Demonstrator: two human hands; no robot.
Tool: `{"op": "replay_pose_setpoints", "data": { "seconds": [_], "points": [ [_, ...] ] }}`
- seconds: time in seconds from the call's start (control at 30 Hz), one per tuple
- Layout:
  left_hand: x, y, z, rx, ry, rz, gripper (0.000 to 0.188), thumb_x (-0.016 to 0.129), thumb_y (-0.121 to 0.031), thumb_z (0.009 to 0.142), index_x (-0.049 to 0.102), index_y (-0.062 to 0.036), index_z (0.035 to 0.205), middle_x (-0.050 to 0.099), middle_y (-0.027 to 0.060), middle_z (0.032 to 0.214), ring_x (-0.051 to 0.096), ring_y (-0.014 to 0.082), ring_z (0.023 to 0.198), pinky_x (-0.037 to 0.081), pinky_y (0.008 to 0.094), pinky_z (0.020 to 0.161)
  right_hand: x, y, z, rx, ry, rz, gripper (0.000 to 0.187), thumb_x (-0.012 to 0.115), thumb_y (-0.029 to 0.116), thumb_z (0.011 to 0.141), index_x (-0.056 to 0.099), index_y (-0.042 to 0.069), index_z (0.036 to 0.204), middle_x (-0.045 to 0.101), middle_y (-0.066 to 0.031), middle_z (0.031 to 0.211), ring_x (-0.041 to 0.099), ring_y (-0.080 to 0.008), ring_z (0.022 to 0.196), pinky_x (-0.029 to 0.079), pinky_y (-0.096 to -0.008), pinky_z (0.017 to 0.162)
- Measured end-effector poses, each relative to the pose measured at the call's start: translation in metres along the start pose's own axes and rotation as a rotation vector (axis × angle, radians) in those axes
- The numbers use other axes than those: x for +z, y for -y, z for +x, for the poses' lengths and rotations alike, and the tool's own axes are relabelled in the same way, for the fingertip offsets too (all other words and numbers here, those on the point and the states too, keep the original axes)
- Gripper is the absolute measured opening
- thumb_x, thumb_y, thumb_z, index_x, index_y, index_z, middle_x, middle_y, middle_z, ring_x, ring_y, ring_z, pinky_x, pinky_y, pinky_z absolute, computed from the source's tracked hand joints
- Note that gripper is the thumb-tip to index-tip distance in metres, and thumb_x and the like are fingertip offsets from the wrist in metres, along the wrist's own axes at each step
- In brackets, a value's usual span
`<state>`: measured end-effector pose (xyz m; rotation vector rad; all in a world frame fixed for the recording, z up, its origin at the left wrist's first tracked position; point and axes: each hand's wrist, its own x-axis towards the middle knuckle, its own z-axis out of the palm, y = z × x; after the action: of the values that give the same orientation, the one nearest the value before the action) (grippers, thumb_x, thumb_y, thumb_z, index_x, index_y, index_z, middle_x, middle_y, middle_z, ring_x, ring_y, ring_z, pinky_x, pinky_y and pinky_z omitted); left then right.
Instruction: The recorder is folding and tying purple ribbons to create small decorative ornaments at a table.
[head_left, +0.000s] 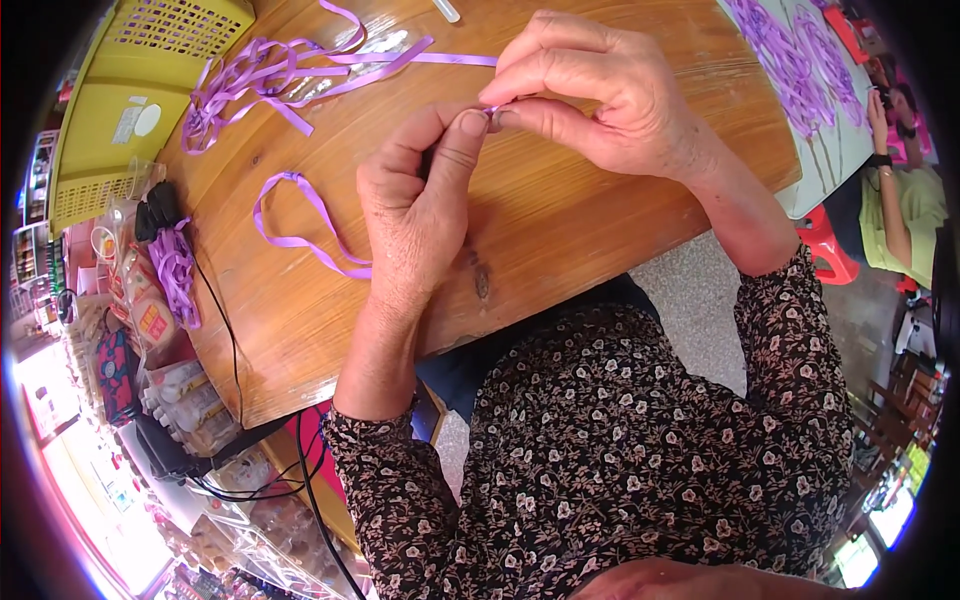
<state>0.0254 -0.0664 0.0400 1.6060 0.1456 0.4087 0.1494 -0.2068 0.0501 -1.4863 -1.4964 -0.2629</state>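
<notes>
Pinching purple ribbon (455,59), both hands (420,190) (625,105) above wooden table (580,225), speckled floor (690,300) below.

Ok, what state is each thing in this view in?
Left hand: grip pinched at the ribbon
Right hand: grip pinched, same spot
Held purple ribbon: stretched fairly straight leftward
Purple ribbon pile: loose, tangled
Purple strand by the left wrist: slack, curved
Far-right purple ribbons: laid in long bundles
Black cord: uncoiled on the wooden table
</notes>
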Motion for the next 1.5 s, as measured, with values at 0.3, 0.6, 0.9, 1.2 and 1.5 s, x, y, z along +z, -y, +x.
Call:
{"op": "replay_pose_setpoints", "data": {
  "seconds": [0.3,0.6,0.9,1.2,1.5],
  "points": [
    [-0.003,-0.001,0.001,-0.056,-0.021,-0.055,0.013,0.057,-0.009,0.091,0.064,0.0023,0.091,0.063,-0.0001,0.082,0.052,0.0048,0.078,0.042,0.0185,0.071,0.000,-0.035,0.003,-0.446,-0.087,-0.033,0.015,0.065,-0.003,0.073,0.065,0.004,0.087,0.064,-0.0087,0.084,0.063,-0.0217,0.074,0.049,-0.0271,0.062],
    [-0.009,0.002,0.000,-0.038,-0.085,-0.087,0.013,0.057,-0.009,0.091,0.064,0.0005,0.087,0.061,-0.0026,0.079,0.048,0.0025,0.074,0.039,0.0167,0.066,-0.009,0.014,0.011,0.179,-0.033,0.063,0.014,0.066,-0.002,0.072,0.064,0.004,0.085,0.064,-0.0085,0.081,0.063,-0.0218,0.074,0.049,-0.0274,0.062],
    [-0.009,0.004,0.002,-0.011,-0.117,-0.101,0.012,0.057,-0.009,0.091,0.065,0.0008,0.087,0.062,-0.0014,0.081,0.050,0.0038,0.076,0.041,0.0179,0.069,0.009,-0.033,0.001,-0.281,-0.169,0.205,0.014,0.067,0.000,0.071,0.062,0.007,0.082,0.063,-0.0065,0.078,0.061,-0.0219,0.069,0.044,-0.0295,0.059],
    [-0.013,0.008,0.005,-0.093,-0.144,-0.192,0.013,0.058,-0.014,0.090,0.066,-0.0036,0.086,0.056,-0.0084,0.070,0.033,-0.0017,0.054,0.024,0.0156,0.047,-0.010,0.011,0.015,0.129,0.018,0.121,0.024,0.070,0.003,0.074,0.063,0.003,0.097,0.063,-0.0093,0.088,0.061,-0.0236,0.081,0.048,-0.0309,0.070],
    [-0.009,0.006,0.003,-0.131,-0.119,-0.228,0.013,0.058,-0.014,0.090,0.066,-0.0034,0.087,0.055,-0.0084,0.069,0.033,-0.0014,0.054,0.025,0.0159,0.047,0.002,-0.019,0.005,-0.148,-0.037,0.299,0.022,0.071,0.004,0.076,0.064,0.002,0.096,0.063,-0.0107,0.086,0.062,-0.0241,0.078,0.049,-0.0304,0.067]
  ]
}}
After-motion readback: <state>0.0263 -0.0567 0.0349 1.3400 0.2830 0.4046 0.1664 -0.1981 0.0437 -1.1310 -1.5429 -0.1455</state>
